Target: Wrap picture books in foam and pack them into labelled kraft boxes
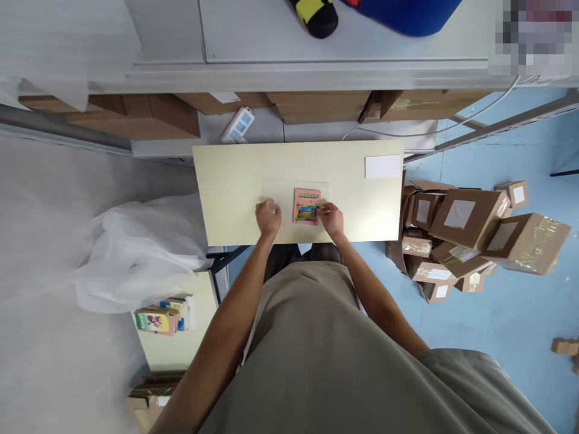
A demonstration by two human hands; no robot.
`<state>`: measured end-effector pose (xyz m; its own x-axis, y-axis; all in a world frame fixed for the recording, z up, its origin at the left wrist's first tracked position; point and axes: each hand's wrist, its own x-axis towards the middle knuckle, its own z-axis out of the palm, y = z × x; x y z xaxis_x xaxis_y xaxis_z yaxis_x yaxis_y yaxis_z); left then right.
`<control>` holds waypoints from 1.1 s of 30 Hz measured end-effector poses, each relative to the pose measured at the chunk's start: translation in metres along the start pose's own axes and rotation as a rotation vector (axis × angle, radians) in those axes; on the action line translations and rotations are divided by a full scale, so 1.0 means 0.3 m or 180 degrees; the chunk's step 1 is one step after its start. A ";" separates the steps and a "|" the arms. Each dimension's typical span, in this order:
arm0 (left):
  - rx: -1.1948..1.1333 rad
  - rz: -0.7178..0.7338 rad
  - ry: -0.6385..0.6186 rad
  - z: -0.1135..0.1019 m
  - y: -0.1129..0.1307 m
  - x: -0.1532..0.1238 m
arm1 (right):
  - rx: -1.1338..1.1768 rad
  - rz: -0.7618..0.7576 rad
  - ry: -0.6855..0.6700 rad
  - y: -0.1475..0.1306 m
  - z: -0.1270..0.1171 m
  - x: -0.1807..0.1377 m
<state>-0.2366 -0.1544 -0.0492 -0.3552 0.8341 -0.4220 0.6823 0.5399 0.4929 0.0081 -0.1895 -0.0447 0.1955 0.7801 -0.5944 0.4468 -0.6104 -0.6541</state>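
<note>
A pink book [306, 206] with a colourful picture on its cover lies flat on a thin, clear plastic sheet [279, 188], in the middle of a pale yellow tabletop [230, 193]. To the left of the book, my left hand [268, 218] has its fingers curled together at the left part of the sheet, apart from the book. My right hand [332, 220] is closed in a pinch, its fingertips right at the book's right edge. What those fingertips hold, if anything, is too small to make out.
A white paper slip [382, 167] lies at the tabletop's far right. Behind stands a shelf with cardboard boxes [321, 107] and a power strip [237, 125]. Cartons [459, 217] are piled on the right. More books [156, 320] and white plastic wrapping [145, 247] are at left.
</note>
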 end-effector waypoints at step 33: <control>-0.0684 0.0729 -0.1425 0.057 0.149 -0.085 | -0.0252 -0.0095 -0.0151 -0.057 0.057 0.009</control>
<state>-0.1862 -0.1534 -0.0295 0.1260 0.8288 -0.5451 0.5478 0.4000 0.7348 -0.0140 -0.1791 -0.0431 0.1402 0.7892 -0.5979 0.5199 -0.5726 -0.6339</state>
